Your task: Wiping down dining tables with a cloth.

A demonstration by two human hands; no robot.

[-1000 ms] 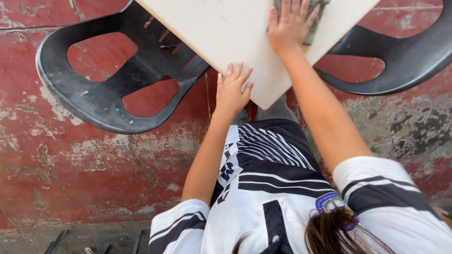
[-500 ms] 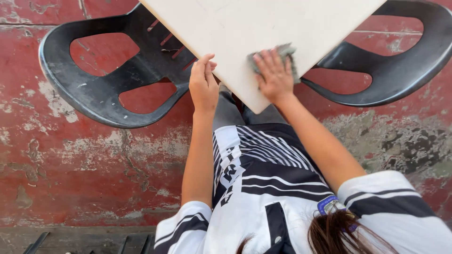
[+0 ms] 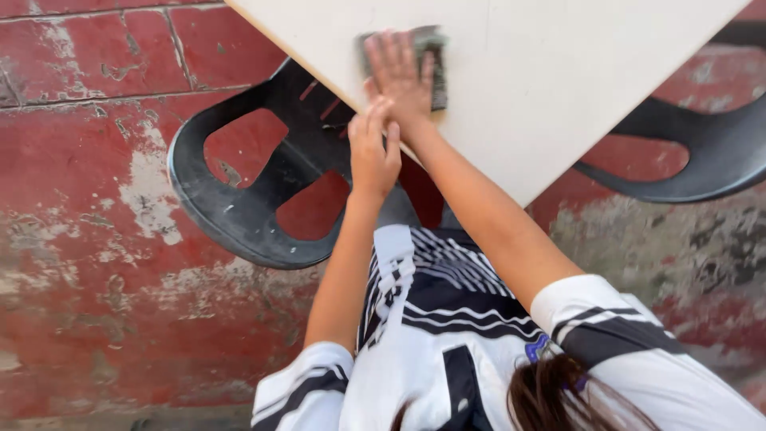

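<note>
Just dark pad [image 3: 431, 68] under right hand [image 3: 399, 76]

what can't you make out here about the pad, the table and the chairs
- Grey scouring pad, head view: mostly covered by the right hand; its full shape is hidden.
- Pale table top: cut off by the top edge; its legs are out of sight.
- Left black chair: seat partly under the table.
- Right black chair: cut off by the right edge.
- Left hand: only its back shows.
</note>
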